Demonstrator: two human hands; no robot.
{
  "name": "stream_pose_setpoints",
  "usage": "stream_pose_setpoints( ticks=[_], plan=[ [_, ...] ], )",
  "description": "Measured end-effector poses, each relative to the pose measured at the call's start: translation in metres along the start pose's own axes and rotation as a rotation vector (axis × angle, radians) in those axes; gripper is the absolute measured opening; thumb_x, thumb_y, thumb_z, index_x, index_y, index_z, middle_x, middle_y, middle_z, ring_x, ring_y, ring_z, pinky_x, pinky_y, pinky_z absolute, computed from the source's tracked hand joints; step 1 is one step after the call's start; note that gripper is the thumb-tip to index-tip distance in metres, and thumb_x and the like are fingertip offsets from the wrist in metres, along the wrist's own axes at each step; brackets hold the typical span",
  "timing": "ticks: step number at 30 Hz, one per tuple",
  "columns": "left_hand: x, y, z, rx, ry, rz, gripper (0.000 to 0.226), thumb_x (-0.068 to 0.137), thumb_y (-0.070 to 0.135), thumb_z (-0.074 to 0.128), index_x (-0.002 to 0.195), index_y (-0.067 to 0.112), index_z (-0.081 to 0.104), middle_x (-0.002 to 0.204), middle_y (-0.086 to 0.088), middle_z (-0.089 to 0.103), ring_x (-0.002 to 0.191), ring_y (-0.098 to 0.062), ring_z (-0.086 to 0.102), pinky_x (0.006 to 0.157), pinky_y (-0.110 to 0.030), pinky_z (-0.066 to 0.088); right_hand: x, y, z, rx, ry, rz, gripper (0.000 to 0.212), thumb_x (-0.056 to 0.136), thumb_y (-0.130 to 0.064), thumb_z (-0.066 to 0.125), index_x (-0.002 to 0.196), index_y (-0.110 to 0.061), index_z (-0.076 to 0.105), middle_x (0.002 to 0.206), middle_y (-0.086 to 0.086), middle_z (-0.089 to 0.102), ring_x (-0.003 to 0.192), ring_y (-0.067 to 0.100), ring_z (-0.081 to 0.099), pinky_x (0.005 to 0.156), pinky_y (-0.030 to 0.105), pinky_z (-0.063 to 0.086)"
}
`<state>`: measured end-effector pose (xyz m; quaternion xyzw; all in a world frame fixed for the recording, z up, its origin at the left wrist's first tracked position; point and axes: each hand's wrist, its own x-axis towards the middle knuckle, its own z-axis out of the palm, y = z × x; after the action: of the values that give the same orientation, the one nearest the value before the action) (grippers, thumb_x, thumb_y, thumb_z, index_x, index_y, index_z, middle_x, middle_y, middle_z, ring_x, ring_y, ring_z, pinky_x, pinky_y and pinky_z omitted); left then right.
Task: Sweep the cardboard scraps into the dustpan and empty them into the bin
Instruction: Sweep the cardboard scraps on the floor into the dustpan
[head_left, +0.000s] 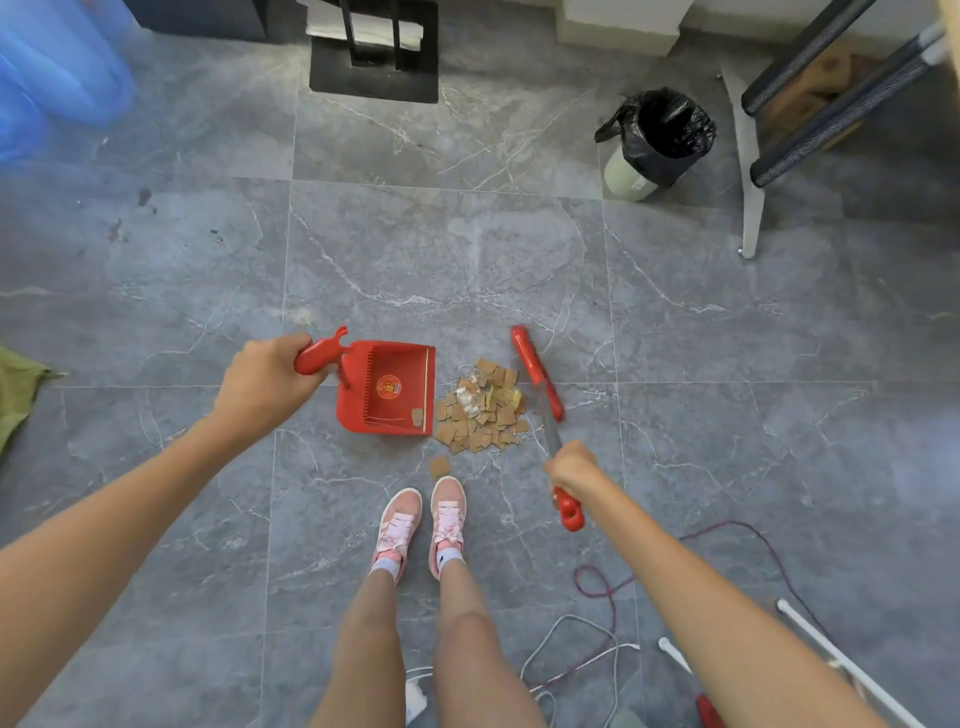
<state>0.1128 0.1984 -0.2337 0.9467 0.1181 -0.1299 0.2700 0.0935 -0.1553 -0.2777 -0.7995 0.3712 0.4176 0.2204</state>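
Edging scraps (483, 413): dustpan (382, 410); broom (536, 376), perhaps touching

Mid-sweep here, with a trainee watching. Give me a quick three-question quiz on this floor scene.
1. True or false: most of the cardboard scraps already lie inside the dustpan.
2. The right hand grips: A) the brush B) the dustpan C) nothing.
3. Fill in: the bin is lined with a ____ bag.

Key: 1 false, the pile lies on the floor beside the pan's open edge; 2 A; 3 black.
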Motion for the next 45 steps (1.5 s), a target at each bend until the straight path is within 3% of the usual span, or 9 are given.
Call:
stream_pose_setpoints(
  ticks=[2, 10, 12, 16, 19, 21, 25, 29, 45],
  plan=[
    [-0.001, 0.006, 0.006, -0.004, 0.007, -0.008, 0.038, 0.083, 0.031, 0.073, 0.061, 0.014, 0.047, 0.051, -0.005, 0.050, 0.055, -0.034, 0.053, 0.051, -0.035, 0.041, -0.009, -0.011, 0.017, -0.003, -0.013, -0.012, 0.023, 0.095, 0.000, 0.042, 0.114, 0.007, 0.053, 0.072, 0.013, 0.058, 0.046, 0.020, 0.054, 0.034, 0.025, 0.044],
    [0.005, 0.027, 0.016, -0.021, 0.029, -0.039, 0.034, 0.084, 0.029, 0.070, 0.062, 0.015, 0.049, 0.051, -0.002, 0.049, 0.054, -0.032, 0.052, 0.051, -0.030, 0.035, -0.044, -0.039, 0.070, 0.004, -0.087, -0.103, 0.035, 0.092, -0.014, 0.050, 0.123, 0.001, 0.055, 0.120, 0.018, 0.063, 0.099, 0.029, 0.064, 0.089, 0.037, 0.051],
    [0.004, 0.031, 0.018, -0.033, 0.037, -0.038, 0.037, 0.084, 0.031, 0.070, 0.062, 0.019, 0.044, 0.053, -0.005, 0.051, 0.057, -0.033, 0.054, 0.052, -0.031, 0.035, -0.052, -0.046, 0.082, -0.013, -0.116, -0.126, 0.037, 0.093, -0.018, 0.051, 0.126, -0.001, 0.054, 0.128, 0.017, 0.059, 0.117, 0.031, 0.058, 0.094, 0.033, 0.047],
    [-0.004, 0.039, 0.023, -0.055, 0.048, -0.036, 0.030, 0.084, 0.030, 0.069, 0.065, 0.022, 0.047, 0.064, -0.015, 0.062, 0.064, -0.038, 0.060, 0.054, -0.032, 0.037, -0.074, -0.060, 0.106, 0.011, -0.179, -0.163, 0.038, 0.093, -0.019, 0.052, 0.127, -0.003, 0.052, 0.129, 0.014, 0.058, 0.118, 0.030, 0.057, 0.096, 0.033, 0.048],
    [-0.008, 0.040, 0.025, -0.063, 0.044, -0.027, 0.024, 0.084, 0.028, 0.069, 0.068, 0.018, 0.053, 0.062, -0.015, 0.062, 0.063, -0.038, 0.060, 0.055, -0.032, 0.038, -0.092, -0.064, 0.126, 0.032, -0.221, -0.191, 0.034, 0.092, -0.019, 0.049, 0.122, -0.005, 0.057, 0.122, 0.015, 0.062, 0.112, 0.031, 0.061, 0.089, 0.032, 0.049],
    [-0.008, 0.038, 0.025, -0.077, 0.037, -0.019, 0.030, 0.084, 0.027, 0.068, 0.062, 0.022, 0.048, 0.056, -0.010, 0.058, 0.060, -0.037, 0.059, 0.053, -0.031, 0.037, -0.103, -0.063, 0.136, 0.128, -0.272, -0.188, 0.021, 0.091, -0.018, 0.048, 0.103, -0.007, 0.061, 0.099, 0.017, 0.067, 0.082, 0.031, 0.067, 0.070, 0.032, 0.053],
    [-0.009, 0.031, 0.022, -0.091, 0.018, -0.025, 0.046, 0.085, 0.026, 0.069, 0.053, 0.031, 0.036, 0.048, 0.008, 0.044, 0.053, -0.029, 0.050, 0.050, -0.028, 0.030, -0.114, -0.047, 0.123, 0.424, -0.383, -0.103, 0.019, 0.090, -0.008, 0.044, 0.073, -0.011, 0.049, 0.041, 0.003, 0.047, 0.027, 0.012, 0.042, 0.034, 0.017, 0.037],
    [-0.017, 0.009, 0.015, -0.049, -0.001, -0.005, 0.048, 0.084, 0.027, 0.072, 0.054, 0.028, 0.033, 0.049, 0.003, 0.044, 0.053, -0.031, 0.050, 0.051, -0.030, 0.033, -0.113, -0.016, 0.089, 0.501, -0.446, -0.060, 0.014, 0.094, -0.008, 0.040, 0.089, -0.007, 0.053, 0.052, 0.006, 0.041, 0.026, 0.007, 0.037, 0.032, 0.015, 0.034],
    [-0.074, -0.076, -0.030, -0.103, 0.154, -0.158, 0.036, 0.083, 0.025, 0.075, 0.060, 0.014, 0.050, 0.046, -0.006, 0.046, 0.046, -0.026, 0.043, 0.048, -0.027, 0.032, -0.094, 0.068, -0.041, 0.995, -0.503, 0.180, 0.022, 0.098, -0.008, 0.039, 0.076, -0.009, 0.037, 0.060, 0.010, 0.039, 0.024, 0.006, 0.035, 0.025, 0.010, 0.026]
  ],
)
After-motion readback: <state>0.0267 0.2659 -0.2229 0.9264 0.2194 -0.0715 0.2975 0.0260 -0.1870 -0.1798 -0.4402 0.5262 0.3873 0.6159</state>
